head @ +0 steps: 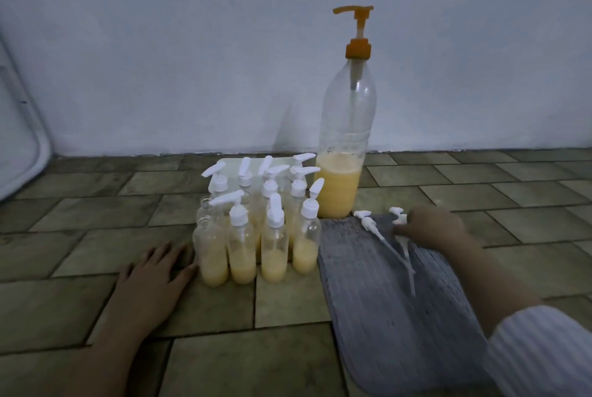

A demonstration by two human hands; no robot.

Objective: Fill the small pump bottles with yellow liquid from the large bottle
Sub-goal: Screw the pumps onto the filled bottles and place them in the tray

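Note:
A tall clear large bottle with an orange pump head stands by the wall, about a third full of yellow liquid. Left of it stands a cluster of several small pump bottles, most capped with white pumps and part full of yellow liquid; two at the left have no pump. My left hand rests flat on the floor tiles beside the cluster. My right hand reaches onto a grey mat and pinches a loose white pump. A second loose white pump lies next to it.
A white tray lies behind the small bottles against the pale wall. The floor is brown tile. A white curved object stands at the far left edge.

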